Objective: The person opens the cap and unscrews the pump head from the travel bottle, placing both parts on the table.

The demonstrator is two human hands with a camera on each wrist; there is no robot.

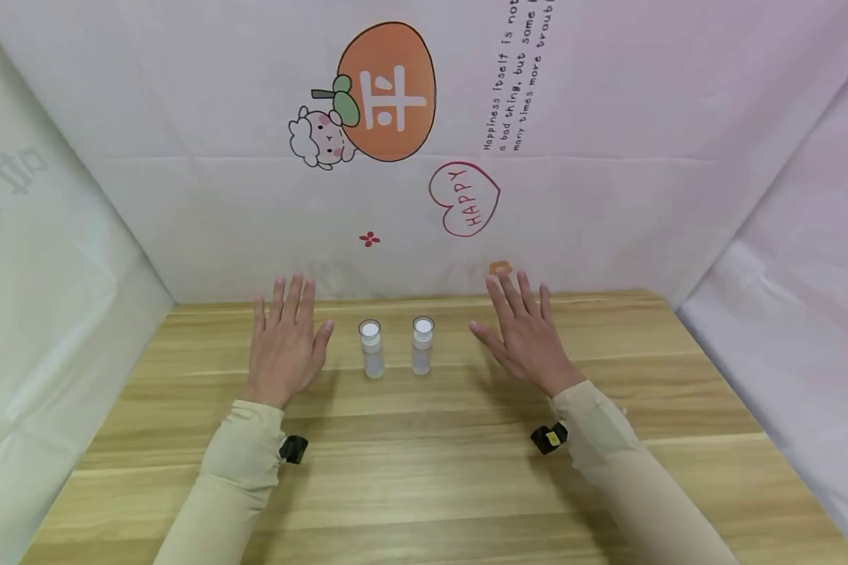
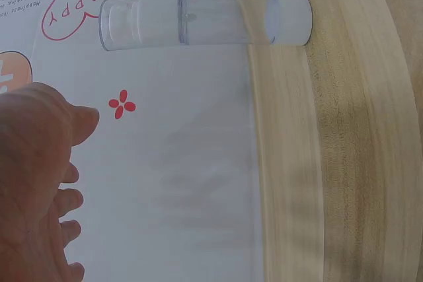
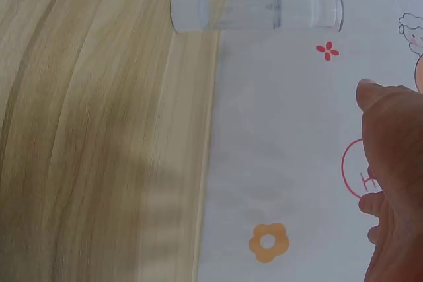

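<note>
Two small clear bottles, left one (image 1: 372, 353) and right one (image 1: 422, 349), upright side by side on the wood table (image 1: 410, 486), apart, between the hands. Head view gets both hands whole: left hand (image 1: 283, 345) and right hand (image 1: 530, 341), fingers straight and spread, thumbs out toward the bottles, well apart from them. Can't tell if palms touch the table. Wrist views show mostly thumb and fingertips; finger spread unreadable there. They do show the white base and clear cap side-on. Left wrist frames one bottle; right wrist adds a sliver of a second at the top edge. Around: white printed cloth (image 1: 219, 220) behind, heart print (image 1: 465, 199) on it. Right hand blocks part of that heart in right wrist view.
</note>
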